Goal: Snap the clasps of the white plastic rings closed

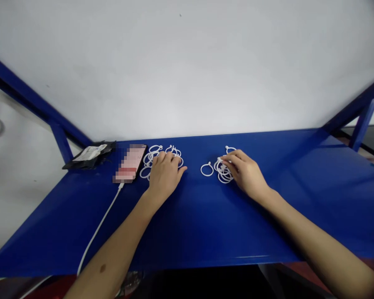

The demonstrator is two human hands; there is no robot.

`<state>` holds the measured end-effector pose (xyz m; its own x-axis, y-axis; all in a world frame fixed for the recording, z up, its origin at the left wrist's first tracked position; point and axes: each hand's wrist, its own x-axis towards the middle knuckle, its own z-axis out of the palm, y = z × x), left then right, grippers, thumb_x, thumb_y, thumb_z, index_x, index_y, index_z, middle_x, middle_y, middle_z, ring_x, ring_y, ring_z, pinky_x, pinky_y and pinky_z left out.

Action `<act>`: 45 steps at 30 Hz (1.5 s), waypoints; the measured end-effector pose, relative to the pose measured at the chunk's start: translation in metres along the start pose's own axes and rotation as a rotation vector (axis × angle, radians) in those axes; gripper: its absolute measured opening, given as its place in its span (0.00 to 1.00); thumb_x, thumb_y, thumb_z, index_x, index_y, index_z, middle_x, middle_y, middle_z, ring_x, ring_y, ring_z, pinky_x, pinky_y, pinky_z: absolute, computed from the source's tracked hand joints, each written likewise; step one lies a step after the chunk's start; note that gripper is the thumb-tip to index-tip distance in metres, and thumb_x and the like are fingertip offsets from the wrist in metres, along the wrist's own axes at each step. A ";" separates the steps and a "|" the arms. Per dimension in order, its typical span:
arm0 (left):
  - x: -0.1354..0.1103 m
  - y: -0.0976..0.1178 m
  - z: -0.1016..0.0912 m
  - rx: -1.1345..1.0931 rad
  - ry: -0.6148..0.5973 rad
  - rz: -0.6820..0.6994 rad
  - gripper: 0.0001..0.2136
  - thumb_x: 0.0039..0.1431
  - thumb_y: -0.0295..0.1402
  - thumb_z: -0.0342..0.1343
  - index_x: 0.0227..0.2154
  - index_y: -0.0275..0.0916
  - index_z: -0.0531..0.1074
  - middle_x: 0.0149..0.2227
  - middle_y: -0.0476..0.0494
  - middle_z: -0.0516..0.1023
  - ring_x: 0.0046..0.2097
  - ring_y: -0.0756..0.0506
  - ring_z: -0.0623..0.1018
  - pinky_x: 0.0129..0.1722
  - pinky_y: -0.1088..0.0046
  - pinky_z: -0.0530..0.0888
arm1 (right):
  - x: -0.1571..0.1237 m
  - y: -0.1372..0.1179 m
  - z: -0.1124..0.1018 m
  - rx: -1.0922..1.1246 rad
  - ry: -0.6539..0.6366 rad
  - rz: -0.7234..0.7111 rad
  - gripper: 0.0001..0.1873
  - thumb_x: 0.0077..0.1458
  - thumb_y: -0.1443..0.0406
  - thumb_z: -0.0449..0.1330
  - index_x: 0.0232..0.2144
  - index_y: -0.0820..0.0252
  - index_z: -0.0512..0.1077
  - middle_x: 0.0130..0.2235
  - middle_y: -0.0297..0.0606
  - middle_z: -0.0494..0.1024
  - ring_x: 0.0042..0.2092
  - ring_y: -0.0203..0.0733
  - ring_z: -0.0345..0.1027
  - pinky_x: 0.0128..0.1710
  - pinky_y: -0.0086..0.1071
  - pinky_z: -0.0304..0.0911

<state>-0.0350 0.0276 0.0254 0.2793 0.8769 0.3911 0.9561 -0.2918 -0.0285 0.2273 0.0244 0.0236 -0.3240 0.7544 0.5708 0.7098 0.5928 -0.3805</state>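
Observation:
Several white curtain rings (149,158), each with a small knob or eyelet, lie in a loose pile at the left. My left hand (165,172) rests palm down over that pile, its fingers stretched out and the thumb apart, covering part of the rings. Over a second heap of white curtain rings (225,177), my right hand (244,170) pinches one ring near its knob between thumb and fingertips. One single ring (207,170) lies flat just left of this heap. Another ring (230,149) shows behind my right hand, partly hidden.
A phone (131,164) with a lit, blurred screen lies left of the rings, a white cable (101,224) running from it over the front edge. Farther left is a black plastic packet (90,155) with a white label. The blue table (187,232) meets a pale wall behind.

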 end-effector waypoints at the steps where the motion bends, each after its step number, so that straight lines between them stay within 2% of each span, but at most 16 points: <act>1: 0.000 -0.002 0.001 0.043 -0.026 -0.004 0.10 0.62 0.39 0.60 0.38 0.37 0.77 0.40 0.38 0.76 0.47 0.34 0.70 0.45 0.57 0.67 | 0.001 0.007 -0.001 -0.054 -0.004 0.017 0.10 0.67 0.65 0.55 0.44 0.60 0.75 0.44 0.45 0.78 0.40 0.44 0.74 0.39 0.37 0.70; 4: -0.001 -0.003 0.005 0.064 -0.049 0.023 0.06 0.63 0.35 0.59 0.34 0.39 0.78 0.39 0.38 0.76 0.47 0.35 0.70 0.43 0.58 0.66 | 0.002 0.019 -0.004 -0.240 -0.055 0.047 0.12 0.66 0.66 0.55 0.45 0.63 0.77 0.43 0.47 0.77 0.40 0.49 0.72 0.40 0.42 0.70; 7: -0.002 0.004 0.005 0.007 0.056 0.068 0.06 0.63 0.33 0.58 0.32 0.39 0.76 0.36 0.41 0.76 0.45 0.37 0.71 0.42 0.60 0.65 | 0.002 0.016 -0.005 -0.316 -0.014 0.032 0.13 0.66 0.64 0.55 0.44 0.64 0.78 0.41 0.48 0.78 0.41 0.53 0.69 0.43 0.47 0.69; 10: -0.006 0.018 -0.001 -0.070 0.222 0.151 0.06 0.63 0.33 0.58 0.30 0.39 0.74 0.33 0.44 0.76 0.41 0.40 0.71 0.41 0.62 0.64 | 0.002 -0.001 -0.005 -0.187 0.036 0.007 0.12 0.67 0.63 0.54 0.42 0.61 0.77 0.40 0.46 0.79 0.42 0.50 0.68 0.45 0.45 0.68; 12: -0.010 0.030 -0.007 -0.118 0.298 0.208 0.07 0.63 0.32 0.58 0.28 0.39 0.72 0.31 0.45 0.76 0.38 0.41 0.71 0.40 0.63 0.64 | 0.001 -0.015 -0.004 -0.053 0.008 0.004 0.12 0.67 0.62 0.55 0.43 0.60 0.76 0.40 0.44 0.80 0.42 0.48 0.69 0.46 0.44 0.67; 17: -0.021 0.052 -0.012 -0.199 0.363 0.317 0.10 0.65 0.32 0.56 0.27 0.39 0.71 0.28 0.47 0.73 0.35 0.44 0.70 0.38 0.64 0.63 | -0.005 -0.039 0.004 0.228 -0.139 0.105 0.13 0.66 0.60 0.57 0.48 0.59 0.74 0.39 0.40 0.81 0.42 0.44 0.74 0.44 0.39 0.69; 23: -0.021 0.049 -0.004 -0.362 0.262 0.380 0.06 0.65 0.34 0.58 0.32 0.40 0.71 0.32 0.47 0.75 0.38 0.44 0.70 0.40 0.65 0.65 | -0.006 -0.042 0.007 0.451 -0.192 0.242 0.09 0.64 0.65 0.57 0.45 0.58 0.74 0.34 0.35 0.82 0.34 0.38 0.76 0.35 0.31 0.69; 25: -0.018 0.044 -0.003 -0.403 0.219 0.371 0.07 0.64 0.37 0.59 0.34 0.40 0.70 0.34 0.48 0.75 0.39 0.43 0.71 0.42 0.64 0.65 | -0.005 -0.040 0.007 0.446 -0.182 0.241 0.09 0.63 0.66 0.57 0.44 0.58 0.74 0.34 0.34 0.82 0.34 0.38 0.75 0.34 0.30 0.68; 31: -0.013 0.031 -0.003 -0.401 0.089 0.155 0.19 0.55 0.46 0.65 0.38 0.39 0.66 0.39 0.45 0.73 0.42 0.41 0.70 0.44 0.61 0.66 | -0.005 -0.038 0.007 0.384 -0.141 0.184 0.09 0.63 0.67 0.57 0.44 0.59 0.74 0.33 0.34 0.80 0.32 0.36 0.74 0.32 0.29 0.67; 33: -0.013 0.030 -0.002 -0.359 0.024 0.175 0.20 0.53 0.47 0.66 0.39 0.39 0.68 0.40 0.44 0.74 0.44 0.40 0.70 0.45 0.60 0.66 | -0.005 -0.038 0.007 0.370 -0.131 0.167 0.09 0.63 0.67 0.57 0.44 0.59 0.74 0.34 0.35 0.81 0.33 0.36 0.74 0.33 0.29 0.67; 36: -0.014 0.031 -0.002 -0.320 -0.055 0.241 0.13 0.58 0.44 0.64 0.35 0.40 0.72 0.39 0.45 0.75 0.44 0.40 0.70 0.44 0.60 0.64 | -0.005 -0.036 0.005 0.347 -0.111 0.149 0.09 0.63 0.67 0.57 0.45 0.59 0.74 0.36 0.36 0.81 0.34 0.36 0.74 0.33 0.29 0.67; 38: -0.014 0.029 -0.002 -0.320 -0.055 0.263 0.09 0.62 0.40 0.61 0.32 0.40 0.73 0.38 0.47 0.77 0.44 0.41 0.70 0.45 0.61 0.63 | -0.005 -0.035 0.004 0.310 -0.086 0.131 0.09 0.64 0.67 0.56 0.44 0.60 0.74 0.38 0.38 0.80 0.35 0.36 0.73 0.34 0.29 0.67; 40: -0.012 0.026 -0.003 -0.312 -0.033 0.263 0.09 0.64 0.39 0.58 0.30 0.41 0.75 0.37 0.47 0.78 0.44 0.42 0.70 0.45 0.61 0.63 | -0.004 -0.033 0.002 0.257 -0.056 0.116 0.09 0.64 0.67 0.55 0.44 0.60 0.74 0.37 0.38 0.80 0.35 0.37 0.72 0.36 0.31 0.66; 45: -0.008 0.019 -0.003 -0.290 0.037 0.182 0.10 0.67 0.38 0.55 0.31 0.41 0.76 0.34 0.46 0.79 0.42 0.42 0.71 0.45 0.61 0.64 | -0.003 -0.031 0.001 0.217 -0.052 0.147 0.08 0.63 0.67 0.56 0.43 0.59 0.73 0.34 0.36 0.79 0.32 0.37 0.71 0.35 0.31 0.65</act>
<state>-0.0196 0.0140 0.0250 0.4340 0.7877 0.4372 0.8243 -0.5431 0.1603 0.2054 0.0042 0.0327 -0.2628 0.8470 0.4620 0.6027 0.5180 -0.6069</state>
